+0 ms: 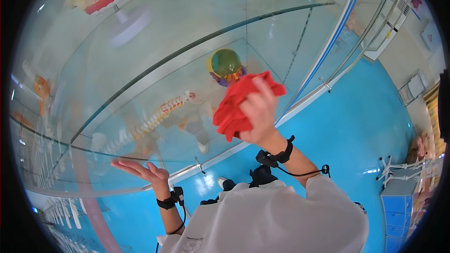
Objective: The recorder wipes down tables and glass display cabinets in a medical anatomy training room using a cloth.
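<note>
Up against the glass cabinet (pixel 197 28), the right hand (pixel 258 112) grips a crumpled red cloth (pixel 234 107). Lower down, the left hand (pixel 143 171) lies open, fingers spread flat near the spine model (pixel 154 119).

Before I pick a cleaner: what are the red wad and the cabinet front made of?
The red wad in the right hand looks like soft matte cloth: it bunches and folds. The cabinet front looks like clear glossy glass: models show through and reflections lie on it. The left hand rests flat against it.
</note>
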`<control>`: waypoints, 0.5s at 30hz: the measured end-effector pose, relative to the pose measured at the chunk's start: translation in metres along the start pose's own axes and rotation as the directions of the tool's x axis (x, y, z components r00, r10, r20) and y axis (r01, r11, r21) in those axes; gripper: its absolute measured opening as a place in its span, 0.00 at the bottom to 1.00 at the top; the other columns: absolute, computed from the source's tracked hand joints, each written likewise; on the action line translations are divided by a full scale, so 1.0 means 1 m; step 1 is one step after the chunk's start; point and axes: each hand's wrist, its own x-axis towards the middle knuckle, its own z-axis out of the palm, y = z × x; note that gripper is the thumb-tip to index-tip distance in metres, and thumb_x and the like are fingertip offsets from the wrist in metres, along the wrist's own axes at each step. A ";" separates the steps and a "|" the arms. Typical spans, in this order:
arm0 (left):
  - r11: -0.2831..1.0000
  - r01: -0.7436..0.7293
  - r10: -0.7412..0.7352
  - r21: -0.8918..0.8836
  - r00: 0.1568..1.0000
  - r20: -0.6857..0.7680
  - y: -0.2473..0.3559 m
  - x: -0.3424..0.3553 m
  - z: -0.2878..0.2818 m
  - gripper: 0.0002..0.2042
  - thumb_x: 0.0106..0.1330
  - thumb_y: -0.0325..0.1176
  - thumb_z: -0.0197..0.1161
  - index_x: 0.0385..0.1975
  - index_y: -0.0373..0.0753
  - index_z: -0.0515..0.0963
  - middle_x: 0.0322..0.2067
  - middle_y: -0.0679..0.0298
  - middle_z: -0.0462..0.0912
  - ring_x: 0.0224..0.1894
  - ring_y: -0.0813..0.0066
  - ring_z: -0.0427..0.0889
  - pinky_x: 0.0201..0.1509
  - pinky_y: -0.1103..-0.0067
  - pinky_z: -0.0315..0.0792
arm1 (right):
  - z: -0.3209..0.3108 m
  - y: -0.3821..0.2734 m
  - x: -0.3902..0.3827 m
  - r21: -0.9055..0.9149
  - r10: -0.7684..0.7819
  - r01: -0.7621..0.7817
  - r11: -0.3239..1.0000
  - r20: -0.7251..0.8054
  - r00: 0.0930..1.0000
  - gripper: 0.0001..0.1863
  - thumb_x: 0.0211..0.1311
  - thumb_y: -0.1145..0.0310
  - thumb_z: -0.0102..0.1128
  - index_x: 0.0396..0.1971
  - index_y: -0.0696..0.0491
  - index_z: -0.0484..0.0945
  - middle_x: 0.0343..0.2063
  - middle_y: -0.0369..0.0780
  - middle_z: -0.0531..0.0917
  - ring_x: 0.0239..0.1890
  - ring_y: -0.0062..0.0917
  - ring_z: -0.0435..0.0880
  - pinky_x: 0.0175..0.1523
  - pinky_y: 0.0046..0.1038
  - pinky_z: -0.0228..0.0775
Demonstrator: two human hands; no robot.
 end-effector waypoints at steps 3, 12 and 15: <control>1.000 -0.002 0.002 0.017 1.000 -0.009 -0.002 0.001 0.001 0.32 0.70 0.42 0.39 0.69 0.32 0.40 0.70 0.44 0.32 0.73 0.47 0.35 0.73 0.60 0.39 | -0.013 -0.005 0.021 0.117 0.255 -0.252 0.961 -0.008 0.967 0.21 0.43 0.63 0.51 0.40 0.54 0.75 0.43 0.44 0.75 0.59 0.49 0.69 0.56 0.52 0.59; 1.000 -0.003 0.003 -0.014 0.999 -0.044 0.000 0.003 0.008 0.32 0.70 0.41 0.39 0.70 0.32 0.40 0.70 0.44 0.31 0.73 0.47 0.33 0.73 0.60 0.38 | 0.007 -0.003 -0.001 -0.046 -0.067 0.063 0.997 -0.088 0.994 0.22 0.49 0.63 0.51 0.46 0.53 0.75 0.51 0.48 0.75 0.53 0.48 0.71 0.55 0.46 0.61; 1.000 -0.013 0.012 -0.008 0.999 -0.049 -0.002 0.002 0.008 0.32 0.70 0.40 0.39 0.70 0.32 0.39 0.70 0.44 0.31 0.73 0.46 0.33 0.73 0.59 0.37 | 0.013 0.007 0.009 0.043 0.111 -0.103 0.994 -0.314 0.943 0.22 0.45 0.63 0.53 0.44 0.50 0.76 0.46 0.45 0.76 0.55 0.49 0.70 0.52 0.47 0.63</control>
